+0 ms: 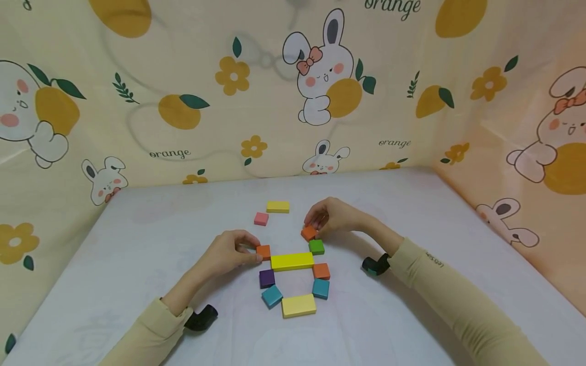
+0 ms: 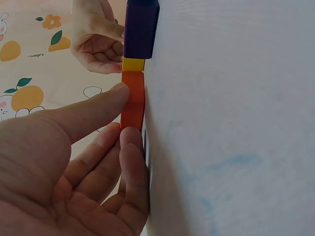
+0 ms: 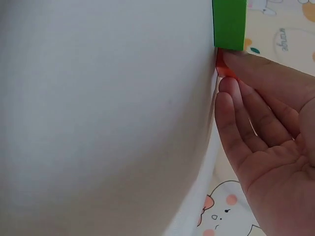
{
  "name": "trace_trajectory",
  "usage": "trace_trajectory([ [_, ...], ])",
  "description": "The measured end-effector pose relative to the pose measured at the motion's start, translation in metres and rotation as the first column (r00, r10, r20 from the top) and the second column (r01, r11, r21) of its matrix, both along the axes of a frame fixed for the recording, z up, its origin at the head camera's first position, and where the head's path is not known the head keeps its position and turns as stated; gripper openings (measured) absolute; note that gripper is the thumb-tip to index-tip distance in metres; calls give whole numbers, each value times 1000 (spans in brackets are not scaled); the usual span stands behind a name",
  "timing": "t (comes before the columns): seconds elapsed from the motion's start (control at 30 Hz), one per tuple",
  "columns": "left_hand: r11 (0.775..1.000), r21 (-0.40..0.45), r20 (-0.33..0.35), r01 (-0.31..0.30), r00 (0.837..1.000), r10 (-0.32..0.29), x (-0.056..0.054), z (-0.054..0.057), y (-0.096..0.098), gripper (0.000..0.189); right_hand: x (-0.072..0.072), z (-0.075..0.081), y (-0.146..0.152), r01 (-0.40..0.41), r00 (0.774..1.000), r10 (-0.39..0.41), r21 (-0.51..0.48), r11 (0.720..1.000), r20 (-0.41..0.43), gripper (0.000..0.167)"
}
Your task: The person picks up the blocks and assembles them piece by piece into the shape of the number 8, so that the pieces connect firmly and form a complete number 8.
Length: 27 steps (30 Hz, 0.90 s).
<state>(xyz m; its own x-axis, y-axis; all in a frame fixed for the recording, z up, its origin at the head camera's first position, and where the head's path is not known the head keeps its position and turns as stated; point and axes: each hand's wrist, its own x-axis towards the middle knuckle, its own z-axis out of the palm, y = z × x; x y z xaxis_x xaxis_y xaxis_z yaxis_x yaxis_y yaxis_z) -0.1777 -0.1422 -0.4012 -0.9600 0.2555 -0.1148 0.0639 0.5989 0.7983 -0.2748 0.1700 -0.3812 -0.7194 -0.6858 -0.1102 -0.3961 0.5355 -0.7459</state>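
Note:
My left hand (image 1: pixel 226 252) pinches an orange block (image 1: pixel 263 252) between thumb and fingertips, at the left end of a long bright-yellow block (image 1: pixel 292 261). In the left wrist view the thumb lies on the near face of that orange block (image 2: pixel 133 105). Farther back, my right hand (image 1: pixel 338 215) grips another orange block (image 1: pixel 309 233) at the far corner of a green block (image 1: pixel 316 247). The right wrist view has this orange block (image 3: pixel 226 68) between thumb and fingers, partly hidden, right beyond the green block (image 3: pixel 230 24).
Nearer me, a purple block (image 1: pixel 267 278), two teal blocks (image 1: pixel 272 296), an orange block (image 1: pixel 321 271) and a pale-yellow block (image 1: pixel 299 306) form a loop with the long yellow one. A pink block (image 1: pixel 261 219) and a pale-yellow block (image 1: pixel 277 207) lie farther back on the white table (image 1: pixel 183 213).

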Motion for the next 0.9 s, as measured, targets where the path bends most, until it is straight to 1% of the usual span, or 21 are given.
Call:
trace_trajectory([
  [0.23, 1000, 8, -4, -4, 1000, 4, 0, 0, 1, 32, 0, -1, -1, -8, 1000, 8, 0, 1000, -1, 33],
  [0.43, 1000, -2, -2, 1, 1000, -1, 0, 1, 0, 32, -2, -3, 1, -40, 999, 39, -9, 999, -18, 33],
  [0.57, 1000, -6, -5, 0, 1000, 0, -1, 2, -1, 32, -1, 1, 2, -39, 999, 39, -4, 999, -18, 34],
  [0.63, 1000, -6, -6, 2, 1000, -2, -2, 2, -1, 32, 2, 6, 5, 3, 1000, -3, -14, 1000, -10, 33],
  [0.7, 1000, -5, -6, 6, 1000, -6, -2, 2, -1, 33, 8, 10, 7, 72, 997, -72, -34, 997, 10, 31],
  [0.83, 1000, -2, 6, 3, 1000, -3, -2, 1, 0, 32, 27, 17, 7, 214, 977, -212, -66, 975, 40, 26],
  [0.9, 1000, -2, 14, -1, 1000, 1, -1, 1, 0, 32, 37, 19, 7, 251, 968, -249, -71, 965, 36, 24],
])
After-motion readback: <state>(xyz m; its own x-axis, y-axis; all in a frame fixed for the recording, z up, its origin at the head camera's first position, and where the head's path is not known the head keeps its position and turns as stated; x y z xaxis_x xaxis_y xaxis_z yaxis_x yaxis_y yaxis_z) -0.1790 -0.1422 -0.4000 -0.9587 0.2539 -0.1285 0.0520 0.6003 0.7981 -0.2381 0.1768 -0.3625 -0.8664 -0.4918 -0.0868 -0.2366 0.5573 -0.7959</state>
